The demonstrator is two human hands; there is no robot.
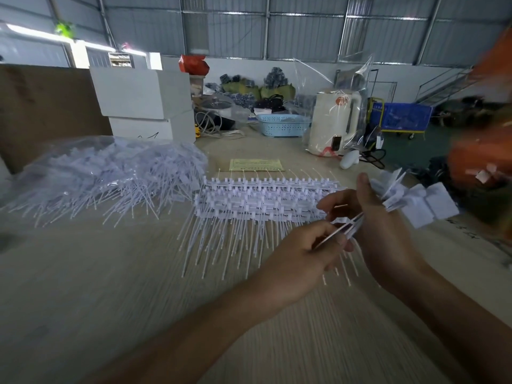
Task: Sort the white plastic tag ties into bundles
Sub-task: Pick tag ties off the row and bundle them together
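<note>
A bundle of white plastic tag ties (415, 203) fans out to the right of my right hand (385, 234), which grips its thin tails. My left hand (302, 256) pinches the lower ends of those same tails just below. Behind both hands, a laid-out stack of tag ties (257, 200) lies in rows on the table, tails pointing toward me. A loose heap of tag ties (116, 178) in clear plastic sits at the left.
Two stacked white boxes (144, 106) stand behind the heap. A yellow paper slip (256, 164), a blue basket (282, 124) and a cream kettle in plastic wrap (332, 123) sit further back. An orange blurred shape (484, 128) fills the right edge. The wooden table (110, 286) spreads in front.
</note>
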